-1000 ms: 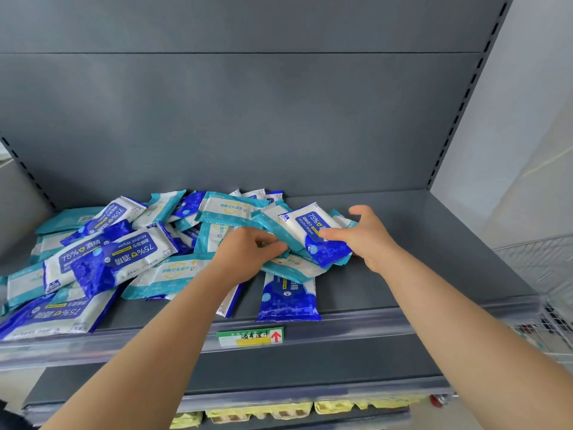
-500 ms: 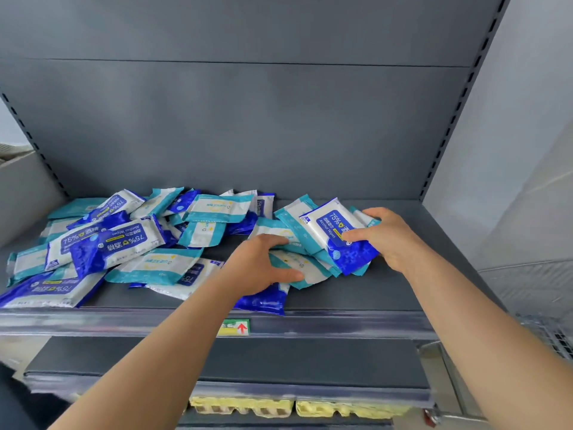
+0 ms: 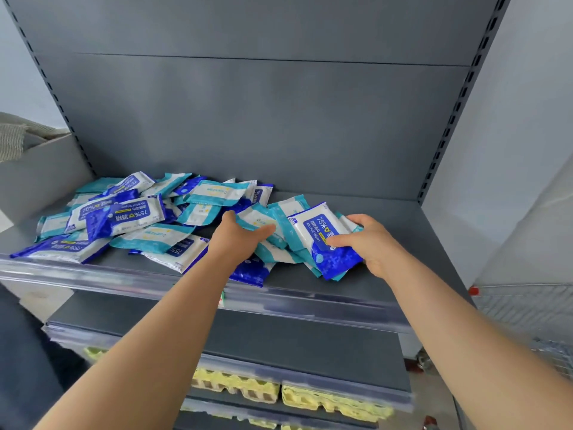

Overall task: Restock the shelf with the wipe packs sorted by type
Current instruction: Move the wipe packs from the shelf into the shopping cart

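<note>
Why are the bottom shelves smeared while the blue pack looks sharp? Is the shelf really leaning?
Head view: the blue pack in the right hand is sharp enough to read 75%; the egg cartons and clear shelf-edge strip lower down are smeared, probably motion blur. Head view: the slotted uprights splay outward, a wide-angle effect; light is soft, shadows faint.

**Hands sorting on the shelf [image 3: 412,231]**
Right hand [image 3: 370,243] is gripping a blue alcohol-wipe pack [image 3: 321,234] stacked over teal ones. Left hand [image 3: 237,242] is grasping a teal pack [image 3: 257,219] just beside it. Mixed pile [image 3: 124,214] is lying left.
</note>
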The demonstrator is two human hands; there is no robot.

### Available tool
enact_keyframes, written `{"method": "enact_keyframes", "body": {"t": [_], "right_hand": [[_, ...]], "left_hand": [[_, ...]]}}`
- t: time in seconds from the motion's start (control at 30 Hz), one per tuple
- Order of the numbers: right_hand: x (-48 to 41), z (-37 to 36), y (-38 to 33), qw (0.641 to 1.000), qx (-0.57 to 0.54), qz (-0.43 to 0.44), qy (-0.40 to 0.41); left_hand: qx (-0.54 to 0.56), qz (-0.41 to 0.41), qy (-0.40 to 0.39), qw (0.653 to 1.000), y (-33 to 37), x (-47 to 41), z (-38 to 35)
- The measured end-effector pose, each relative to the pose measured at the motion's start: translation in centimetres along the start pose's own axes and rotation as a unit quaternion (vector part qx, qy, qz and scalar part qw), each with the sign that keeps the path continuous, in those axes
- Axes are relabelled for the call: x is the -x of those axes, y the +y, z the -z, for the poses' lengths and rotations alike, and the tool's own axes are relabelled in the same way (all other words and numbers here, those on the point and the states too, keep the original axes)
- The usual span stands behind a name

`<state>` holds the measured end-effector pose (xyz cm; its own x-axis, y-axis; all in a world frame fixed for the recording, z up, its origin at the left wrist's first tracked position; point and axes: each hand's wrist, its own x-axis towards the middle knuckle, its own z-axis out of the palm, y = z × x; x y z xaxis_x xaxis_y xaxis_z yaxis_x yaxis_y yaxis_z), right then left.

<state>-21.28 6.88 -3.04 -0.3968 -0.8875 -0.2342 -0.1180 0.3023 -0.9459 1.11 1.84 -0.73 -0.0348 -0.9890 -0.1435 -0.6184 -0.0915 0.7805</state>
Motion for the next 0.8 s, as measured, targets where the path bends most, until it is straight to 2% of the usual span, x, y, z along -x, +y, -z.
{"method": "enact_keyframes", "body": {"t": [0.1,0.2,0.5,0.8], "right_hand": [[-0.2,-0.2,-0.2,1.000,-0.012,-0.003,-0.015],[-0.4,-0.5,-0.5,0.998,-0.058,-0.004,-0.038],[-0.7,-2.1,-0.6,0.990,-0.124,0.015,-0.065],[-0.7,-2.4,-1.2,0.979,-0.195,0.007,-0.058]], "left_hand": [[-0.057,-0.011,-0.036,0.998,0.6,-0.3,-0.7],[-0.065,-0.013,-0.031,0.997,1.1,-0.7,-1.4],[0.137,-0.026,-0.003,0.990,1.2,-1.3,-4.1],[0.255,-0.042,-0.044,0.965,1.1,-2.3,-4.7]]}}
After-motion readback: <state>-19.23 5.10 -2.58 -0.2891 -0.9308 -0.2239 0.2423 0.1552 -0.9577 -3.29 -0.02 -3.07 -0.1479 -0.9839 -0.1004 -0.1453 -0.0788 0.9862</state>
